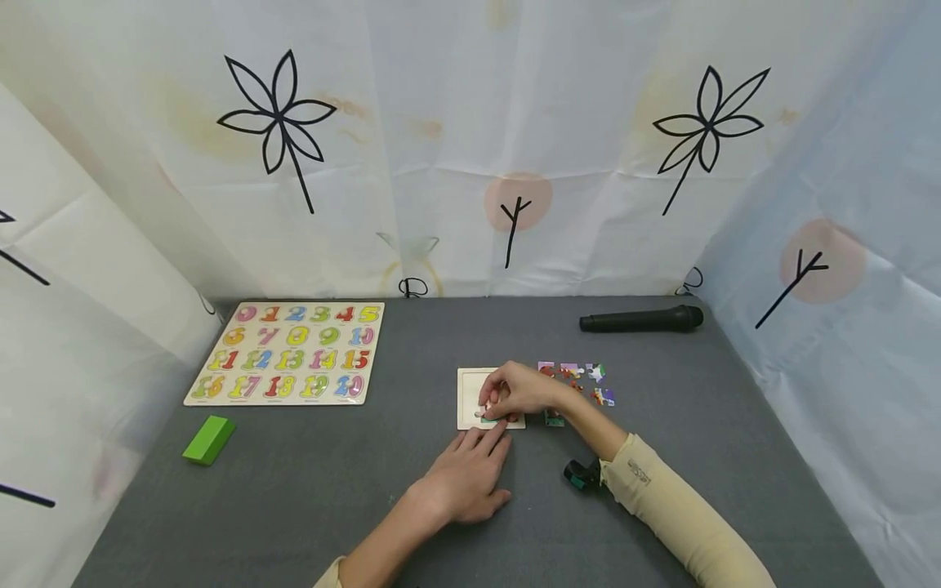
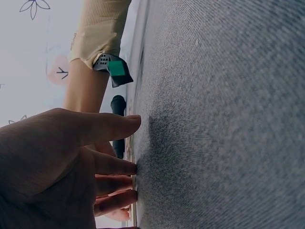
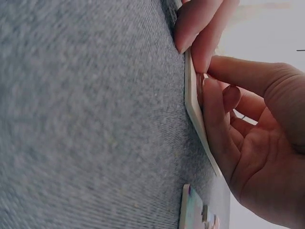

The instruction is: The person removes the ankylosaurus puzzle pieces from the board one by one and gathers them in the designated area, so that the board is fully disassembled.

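Note:
A small pale wooden jigsaw tray (image 1: 470,382) lies on the table with a few puzzle pieces set along its lower edge. Over it is my right hand (image 1: 524,389), thumb and fingers pinching a puzzle piece (image 3: 200,90) down in the tray; the fingers hide most of it. My left hand (image 1: 470,478) lies in front, its extended fingers touching the tray's near edge, thumb (image 2: 114,125) spread away. Just right of the tray, loose puzzle pieces (image 1: 603,397) are scattered, partly covered by the right forearm.
A number puzzle board (image 1: 283,353) lies at the back left, with a green block (image 1: 209,440) in front of it. A black microphone (image 1: 641,319) rests at the back right. A black wrist camera (image 1: 581,474) sits at the right cuff. Patterned white curtains (image 1: 456,122) enclose the table.

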A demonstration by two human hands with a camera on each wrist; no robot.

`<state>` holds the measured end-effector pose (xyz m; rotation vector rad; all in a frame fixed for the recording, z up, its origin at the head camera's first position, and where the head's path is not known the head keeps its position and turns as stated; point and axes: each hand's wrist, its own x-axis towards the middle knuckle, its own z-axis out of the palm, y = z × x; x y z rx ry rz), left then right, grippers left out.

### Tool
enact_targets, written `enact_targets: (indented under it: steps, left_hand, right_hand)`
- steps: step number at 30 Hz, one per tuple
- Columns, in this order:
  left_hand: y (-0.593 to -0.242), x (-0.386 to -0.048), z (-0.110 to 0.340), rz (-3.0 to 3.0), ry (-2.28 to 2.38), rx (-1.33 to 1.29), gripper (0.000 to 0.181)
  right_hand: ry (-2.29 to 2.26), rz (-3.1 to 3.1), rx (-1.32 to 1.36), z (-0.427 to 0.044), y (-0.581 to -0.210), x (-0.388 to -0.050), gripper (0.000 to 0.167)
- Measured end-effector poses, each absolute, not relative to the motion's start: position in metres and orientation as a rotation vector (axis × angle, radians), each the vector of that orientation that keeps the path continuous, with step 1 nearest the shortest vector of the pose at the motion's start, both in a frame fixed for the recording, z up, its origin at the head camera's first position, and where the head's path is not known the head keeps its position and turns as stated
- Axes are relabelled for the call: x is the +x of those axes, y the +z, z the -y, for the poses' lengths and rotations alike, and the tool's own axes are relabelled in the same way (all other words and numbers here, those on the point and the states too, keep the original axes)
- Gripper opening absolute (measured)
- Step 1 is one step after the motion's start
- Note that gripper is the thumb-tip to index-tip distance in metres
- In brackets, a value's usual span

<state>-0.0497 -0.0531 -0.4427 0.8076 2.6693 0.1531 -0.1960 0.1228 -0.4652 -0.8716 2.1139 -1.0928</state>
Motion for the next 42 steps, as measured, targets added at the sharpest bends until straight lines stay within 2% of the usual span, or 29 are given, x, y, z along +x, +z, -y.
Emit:
enact_targets:
  steps: [11,19,42]
  left_hand:
    - [-0.445,-0.050,0.053,-2.682,0.151,0.799,0.080]
    - [-0.446,-0.052,0.052,-2.661,0.153,0.778,0.080]
    - [-0.446,-0.050,0.053,-2.691,0.158,0.776,0.077]
  right_hand:
    - [-1.091,-2.069,-0.936,-0.126,-0.462,-0.193,0.014]
    - [-1.240,-2.064,-0.823,-0.136,-0.467,-0.189,0.018]
    - [-1.325,-2.184,-0.779,-0.191,-0.453,-0.166,0.017]
